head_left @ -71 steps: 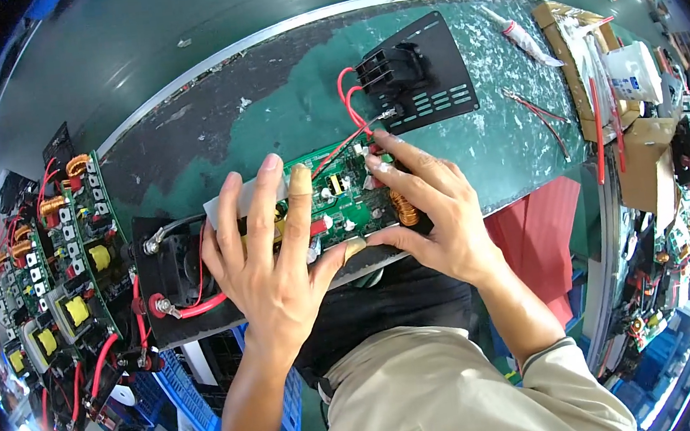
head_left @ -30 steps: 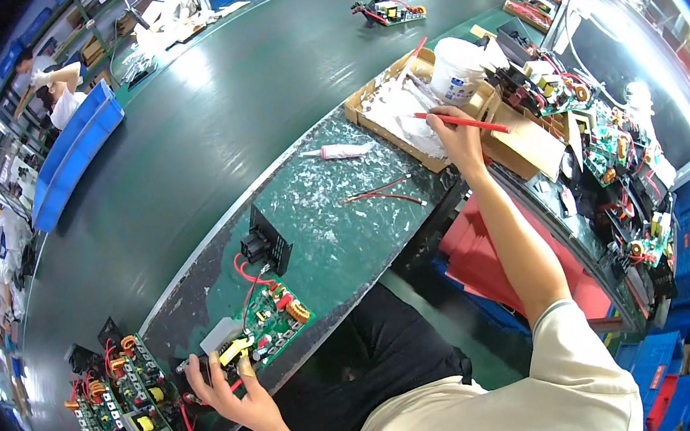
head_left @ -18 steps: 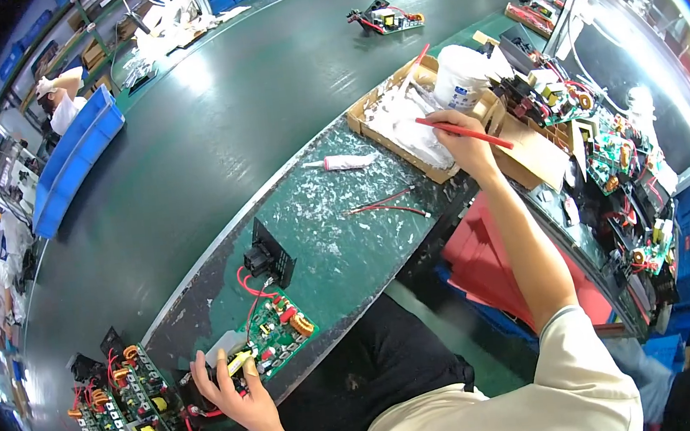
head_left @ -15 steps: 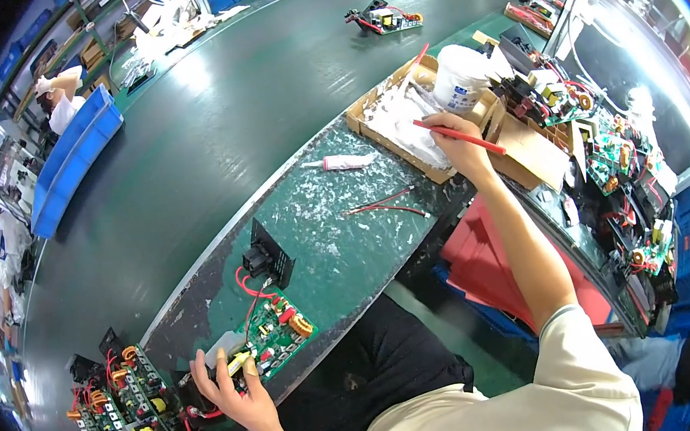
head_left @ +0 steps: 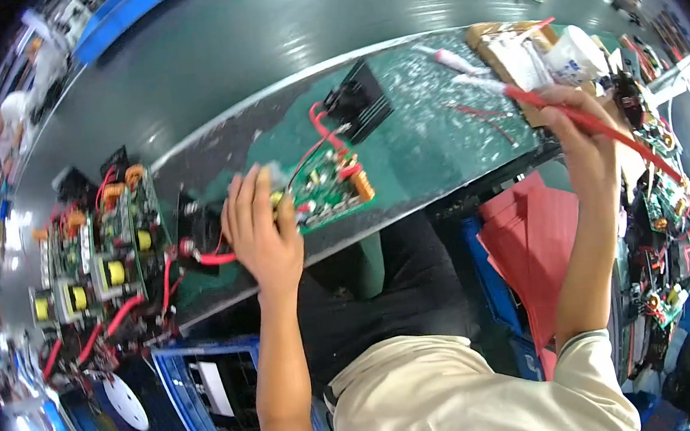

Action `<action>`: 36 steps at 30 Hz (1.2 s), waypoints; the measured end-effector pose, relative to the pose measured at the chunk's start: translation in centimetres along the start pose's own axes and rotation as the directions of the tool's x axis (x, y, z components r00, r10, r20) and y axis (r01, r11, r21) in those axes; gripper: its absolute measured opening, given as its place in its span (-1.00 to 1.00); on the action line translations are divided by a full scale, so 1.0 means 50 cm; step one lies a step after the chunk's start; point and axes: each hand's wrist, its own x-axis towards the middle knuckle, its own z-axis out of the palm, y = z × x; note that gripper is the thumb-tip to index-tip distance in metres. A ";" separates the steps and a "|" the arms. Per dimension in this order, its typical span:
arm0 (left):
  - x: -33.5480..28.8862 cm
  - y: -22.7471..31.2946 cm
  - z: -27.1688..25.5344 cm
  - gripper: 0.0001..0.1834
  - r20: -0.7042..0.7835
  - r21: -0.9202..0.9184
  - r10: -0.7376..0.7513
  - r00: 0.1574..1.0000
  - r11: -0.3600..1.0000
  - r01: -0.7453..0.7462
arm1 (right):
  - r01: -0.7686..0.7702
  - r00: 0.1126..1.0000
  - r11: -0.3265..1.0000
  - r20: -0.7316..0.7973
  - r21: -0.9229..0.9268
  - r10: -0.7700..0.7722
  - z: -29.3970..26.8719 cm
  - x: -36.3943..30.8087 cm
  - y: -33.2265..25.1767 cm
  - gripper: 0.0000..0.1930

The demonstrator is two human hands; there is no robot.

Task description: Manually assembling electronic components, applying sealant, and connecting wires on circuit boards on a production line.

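My left hand [head_left: 263, 237] grips the left end of a green circuit board [head_left: 323, 186], its fingers covering that part. Red wires link the board to a black finned plate [head_left: 371, 103] standing just behind it. Raised over the right of the bench, my right hand [head_left: 579, 136] is closed round a long red stick [head_left: 627, 142]. The stick's far end points left and carries white paste. Below and behind that tip are loose red wires [head_left: 481, 111] and a white and pink tube [head_left: 457, 61] on the paste-marked bench.
Several boards with yellow coils [head_left: 116, 273] stand at the left. A cardboard box [head_left: 504, 51] of white paste and a white tub [head_left: 576, 55] are at the back right. More boards [head_left: 664, 207] crowd the right. Red sheets [head_left: 534, 254] and a blue crate [head_left: 214, 406] lie below.
The view has swung left and down. My right hand has brought the stick from the paste box out over the bench, leftward. My left hand stays at the board's left end.
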 end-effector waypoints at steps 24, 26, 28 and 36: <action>-0.018 -0.015 0.022 -0.66 -0.155 0.086 0.050 0.987 0.996 -0.037 | 0.401 0.874 0.902 0.362 -0.161 -0.324 0.266 -0.174 -0.073 -0.84; -0.016 -0.014 0.022 -0.67 -0.171 0.078 0.066 0.983 0.996 -0.053 | 0.391 0.871 0.909 0.378 -0.143 -0.314 0.270 -0.180 -0.082 -0.83; -0.016 -0.017 0.024 -0.68 -0.183 0.080 0.064 0.981 0.996 -0.050 | 0.449 0.836 0.886 0.404 -0.117 -0.371 0.282 -0.180 -0.079 -0.85; -0.019 -0.024 0.028 -0.63 -0.210 0.025 0.036 0.977 0.999 -0.031 | 0.473 0.818 0.873 0.425 -0.117 -0.387 0.307 -0.188 -0.092 -0.82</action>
